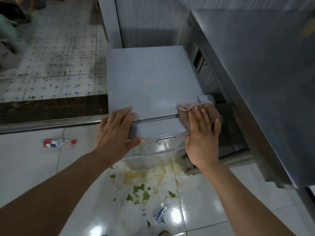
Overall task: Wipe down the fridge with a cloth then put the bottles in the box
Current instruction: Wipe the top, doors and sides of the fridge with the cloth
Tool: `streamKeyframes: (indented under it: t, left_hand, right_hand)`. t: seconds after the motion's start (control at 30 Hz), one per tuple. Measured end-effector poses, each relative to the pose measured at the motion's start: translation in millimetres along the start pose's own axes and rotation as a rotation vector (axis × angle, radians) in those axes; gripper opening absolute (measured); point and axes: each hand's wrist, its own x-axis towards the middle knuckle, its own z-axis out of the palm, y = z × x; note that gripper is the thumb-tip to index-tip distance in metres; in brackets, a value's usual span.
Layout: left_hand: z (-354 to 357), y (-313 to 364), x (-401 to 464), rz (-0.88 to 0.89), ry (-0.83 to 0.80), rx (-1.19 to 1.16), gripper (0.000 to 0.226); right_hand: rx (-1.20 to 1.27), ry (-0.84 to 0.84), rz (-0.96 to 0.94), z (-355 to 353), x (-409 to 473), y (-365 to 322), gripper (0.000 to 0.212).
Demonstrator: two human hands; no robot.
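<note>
A small grey fridge [150,79] stands below me, seen from above. My left hand [117,132] rests flat with straight fingers on its front left top corner. With flat fingers, my right hand [202,133] presses a brown cloth [185,116] onto the front right corner of the fridge top. One clear bottle with a red, white and green label [59,143] lies on the floor to the left. A second clear bottle with a blue label [159,212] lies on the floor in front of the fridge. No box is in view.
A steel counter [264,74] stands close on the right of the fridge. Yellowish spill and green leaf scraps [141,191] cover the white tiles in front. A dark threshold strip [51,108] and speckled floor lie to the left.
</note>
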Motion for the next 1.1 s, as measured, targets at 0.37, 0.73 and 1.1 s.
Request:
streamKeyframes:
  t: [0.37, 0.73, 1.1]
  left_hand:
    - [15, 1, -2, -0.007, 0.093, 0.059, 0.08]
    - [32, -1, -2, 0.001, 0.278, 0.182, 0.079]
    - [100, 35, -15, 0.184, 0.8, 0.058, 0.048]
  right_hand:
    - [0.1, 0.197, 0.054, 19, -6, -10, 0.07]
    - [0.078, 0.472, -0.032, 48, -1, 3, 0.06]
    - [-0.075, 0.793, -0.336, 78, 17, 54, 0.059]
